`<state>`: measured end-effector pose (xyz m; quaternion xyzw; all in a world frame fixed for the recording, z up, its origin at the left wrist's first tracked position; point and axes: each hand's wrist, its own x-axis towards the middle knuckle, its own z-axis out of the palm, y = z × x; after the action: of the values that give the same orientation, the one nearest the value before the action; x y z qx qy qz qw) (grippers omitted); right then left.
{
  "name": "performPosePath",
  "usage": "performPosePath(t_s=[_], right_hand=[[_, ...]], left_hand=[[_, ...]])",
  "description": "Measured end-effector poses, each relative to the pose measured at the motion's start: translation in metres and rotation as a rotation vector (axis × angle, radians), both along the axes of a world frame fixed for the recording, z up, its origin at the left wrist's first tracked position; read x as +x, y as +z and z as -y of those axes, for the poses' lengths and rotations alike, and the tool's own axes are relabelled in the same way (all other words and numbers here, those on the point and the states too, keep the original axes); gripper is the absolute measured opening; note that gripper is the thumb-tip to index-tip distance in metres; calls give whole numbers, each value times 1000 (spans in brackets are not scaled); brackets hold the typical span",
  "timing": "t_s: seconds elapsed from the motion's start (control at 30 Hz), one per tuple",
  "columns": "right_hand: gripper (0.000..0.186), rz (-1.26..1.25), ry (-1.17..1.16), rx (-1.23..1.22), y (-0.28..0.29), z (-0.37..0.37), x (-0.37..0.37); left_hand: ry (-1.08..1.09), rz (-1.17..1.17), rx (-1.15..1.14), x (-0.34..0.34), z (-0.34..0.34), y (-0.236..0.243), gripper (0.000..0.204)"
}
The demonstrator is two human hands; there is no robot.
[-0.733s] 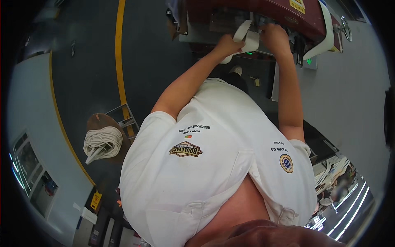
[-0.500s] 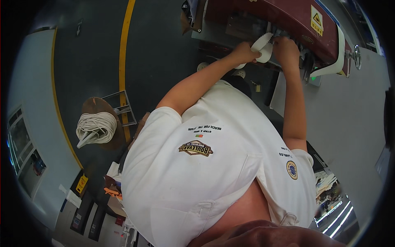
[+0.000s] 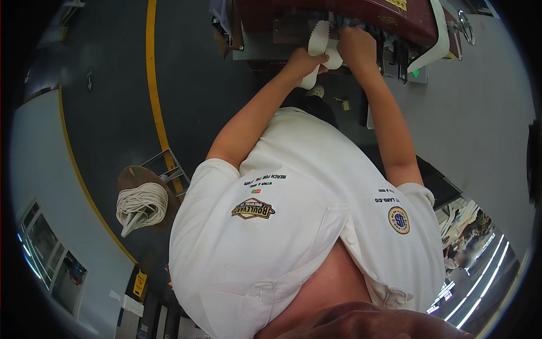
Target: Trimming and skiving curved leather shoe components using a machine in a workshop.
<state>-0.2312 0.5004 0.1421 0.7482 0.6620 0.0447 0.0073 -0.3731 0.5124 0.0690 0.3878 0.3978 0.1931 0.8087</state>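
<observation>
My left hand (image 3: 305, 62) is closed round a white flat sole-shaped piece (image 3: 319, 38), with the thumb across it. That piece has a toothed far end and a rounded near end. Against it, between my hands, is a second white flat piece (image 3: 332, 59). My right hand (image 3: 358, 48) is at the front of a dark red machine (image 3: 316, 5), fingers curled in. Whatever those fingers hold, if anything, is hidden behind the hand. Both hands are just below the machine's working parts.
A chrome handwheel (image 3: 466, 27) sticks out at the machine's right end. A padlock (image 3: 346, 104) hangs beneath. To the left stands a wooden reel (image 3: 132, 176) with a coil of white cord (image 3: 142, 206) by a metal frame (image 3: 172, 164). A yellow line (image 3: 151, 68) marks the dark floor.
The whole view has shifted, so hands and machine appear further left and higher. The toothed white piece in my left hand has turned more upright. My right hand stays at the machine.
</observation>
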Motion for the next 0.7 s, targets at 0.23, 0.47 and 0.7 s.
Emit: performPosePath(t_s=[0.23,0.47,0.7], right_hand=[[15,-78,-10,74,-3,9,4],[17,-76,52,-47,3,6,7],[14,0,31,-16,-9,-7,3]], left_hand=[[7,-6,-15,-7,2,2,33],[-12,-25,-34,-13,12,4,34],[-16,-25,-42,-8,6,11,36]])
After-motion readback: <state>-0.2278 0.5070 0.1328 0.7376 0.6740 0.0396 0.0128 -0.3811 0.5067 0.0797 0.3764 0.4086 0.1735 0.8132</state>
